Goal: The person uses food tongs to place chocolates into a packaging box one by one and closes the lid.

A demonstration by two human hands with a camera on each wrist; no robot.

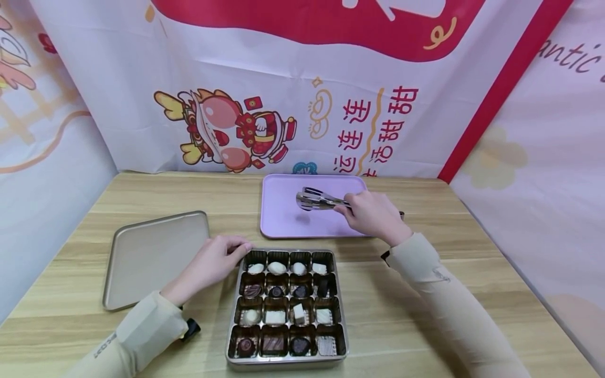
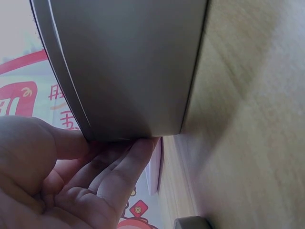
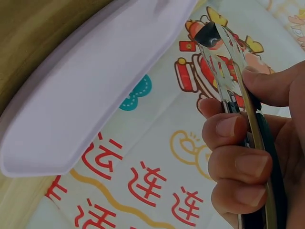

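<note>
A square metal box of chocolates (image 1: pixel 286 360) stands near the table's front, its gold insert divided into rows of compartments with white and dark chocolates. My left hand (image 1: pixel 215 265) holds the box's far left corner; in the left wrist view, thumb and fingers (image 2: pixel 121 183) grip its edge. My right hand (image 1: pixel 375 215) grips metal food tongs (image 1: pixel 319 200) above a lilac tray (image 1: pixel 279 218). Between the tongs' tips, the right wrist view shows a small dark piece (image 3: pixel 208 35), probably a chocolate. My right fingers (image 3: pixel 240 164) wrap round the tongs' handles.
A champagne-coloured metal lid (image 1: pixel 153 262) lies on the wooden table (image 1: pixel 416 315) left of the box. Behind the table hangs a printed cloth (image 1: pixel 264 68) with red lettering and a cartoon figure, close to the tray's far edge.
</note>
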